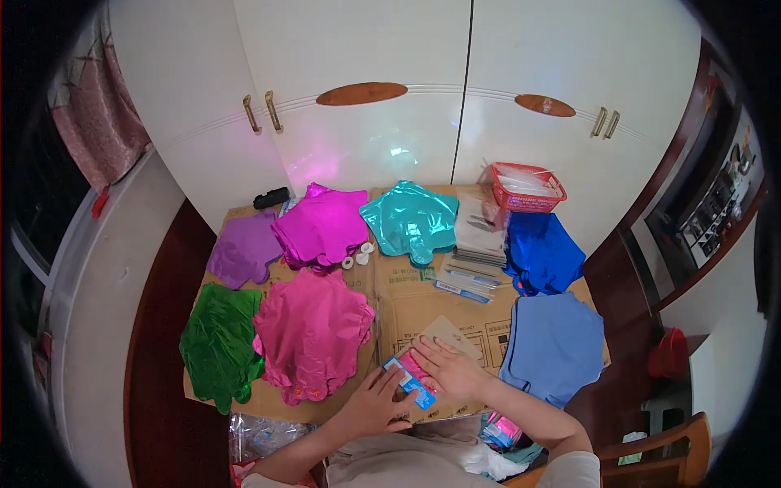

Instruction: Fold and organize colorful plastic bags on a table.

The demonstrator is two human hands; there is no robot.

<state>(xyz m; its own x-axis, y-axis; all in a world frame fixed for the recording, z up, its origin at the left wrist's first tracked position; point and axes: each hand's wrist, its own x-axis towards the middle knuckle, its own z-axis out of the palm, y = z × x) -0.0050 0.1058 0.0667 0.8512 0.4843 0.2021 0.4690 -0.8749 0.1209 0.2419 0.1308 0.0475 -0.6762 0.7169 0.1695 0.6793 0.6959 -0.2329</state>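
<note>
Near the front edge of the cardboard, a small flat packet with a blue header strip [421,394] and pink foil contents lies between my hands. My left hand [381,402] rests over the strip's left end, fingers apart and thumb stretched out. Flat on the pink part lies my right hand [446,370], its fingers extended and covering most of it. A pale card [452,332] shows from under the right fingers. To the left is a stack of pink foil balloons [313,333], uninflated. A light blue stack [555,342] lies beyond my right forearm.
Around the cardboard sheet [399,313] lie green [218,342], purple [244,250], magenta [324,226], teal [413,220] and dark blue [541,254] foil stacks. Clear sleeves [478,236], blue-topped strips [465,289], white rolls [362,254] and a red basket [529,195] stand farther back. A wooden chair [695,451] is right.
</note>
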